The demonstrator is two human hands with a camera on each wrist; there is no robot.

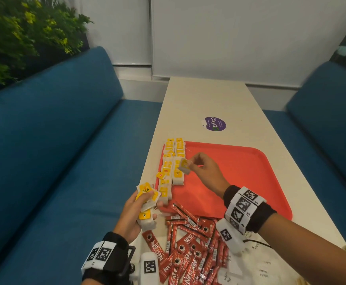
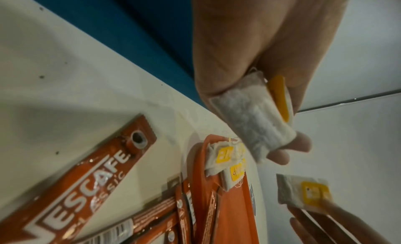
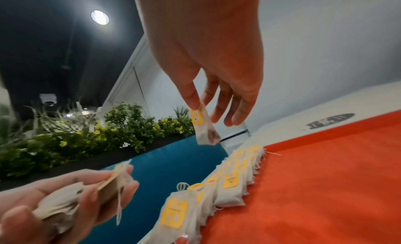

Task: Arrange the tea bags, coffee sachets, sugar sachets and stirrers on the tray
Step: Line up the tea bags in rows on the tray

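- Nearest, red coffee sachets [image 1: 188, 243] lie heaped on the table [image 1: 209, 95], with white sugar sachets [image 1: 258, 268] beside them.
- The left hand [image 1: 134, 214] clasps a bunch of tea bags [image 1: 146, 204] at the tray's near-left corner.
- The right hand [image 1: 205, 169] pinches one tea bag [image 1: 184, 165] above the two tea-bag rows [image 1: 171, 161] along the red tray [image 1: 250, 171]'s left edge.
- Farther off: a purple sticker [image 1: 215, 123], blue benches [image 1: 54, 140], plants [image 1: 24, 33].

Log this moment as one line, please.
right hand pinches one tea bag over tray | left hand grips tea bag stack | coffee sachets unplaced
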